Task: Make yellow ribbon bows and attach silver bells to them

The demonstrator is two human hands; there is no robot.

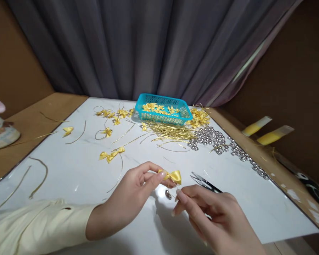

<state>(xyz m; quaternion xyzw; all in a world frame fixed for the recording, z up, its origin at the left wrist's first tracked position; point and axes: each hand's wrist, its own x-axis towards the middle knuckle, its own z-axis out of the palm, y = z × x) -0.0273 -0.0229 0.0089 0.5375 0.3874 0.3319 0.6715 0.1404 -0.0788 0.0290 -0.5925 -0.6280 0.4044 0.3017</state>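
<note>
A dark gray curtain (138, 46) hangs in folds behind the counter (255, 216), whose white top spreads across most of the view. Over its near part are the person's two hands. The left hand (130, 194), below a pale yellow sleeve (55, 223), reaches in with thumb and fingers pinching one end of a yellow bow. The right hand (215, 212) is closed at the fingertips on a thin cord just beside that bow. At the far side stands a turquoise basket (162, 119) with more yellow bows inside; a heap of bows (200, 117) lies just right of it. In front of the basket is a sheaf of gold cords (172, 131), and right of this a pile of silver pieces (208, 137) trails toward the right edge. Black-handled snips (206, 182) lie behind the right hand, which partly hides them; whether they touch it, I cannot tell. The held yellow bow (176, 176) is between the hands, above the counter. One silver piece (168, 194) hangs below it, near the thin cord (174, 184).
</note>
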